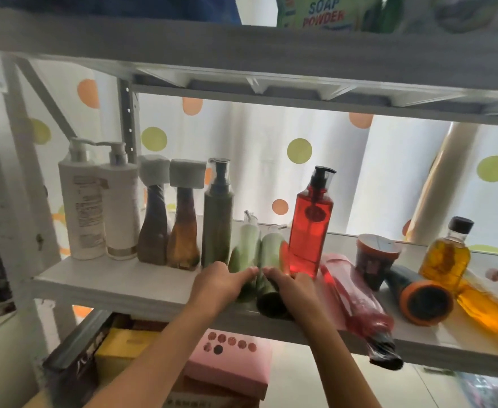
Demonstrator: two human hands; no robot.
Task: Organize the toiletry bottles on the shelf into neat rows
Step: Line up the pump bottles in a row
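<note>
Two pale green bottles [246,245] [272,248] lie side by side on the white shelf [124,287], necks pointing back. My left hand [221,281] curls over the left one and my right hand [291,287] over the right one, near their dark bases. To the left stand two white pump bottles [80,207], two brown bottles with grey caps [153,225] and an olive pump bottle [218,219] in a row. A red pump bottle [311,228] stands just right of my hands. A pink bottle [356,301] lies over the front edge.
At the right are a dark jar [374,260], a lying dark tube with an orange cap [418,295], an upright amber bottle [446,254] and a lying one [486,307]. A soap powder box [324,13] sits on the upper shelf. Pink [233,360] and yellow boxes lie below.
</note>
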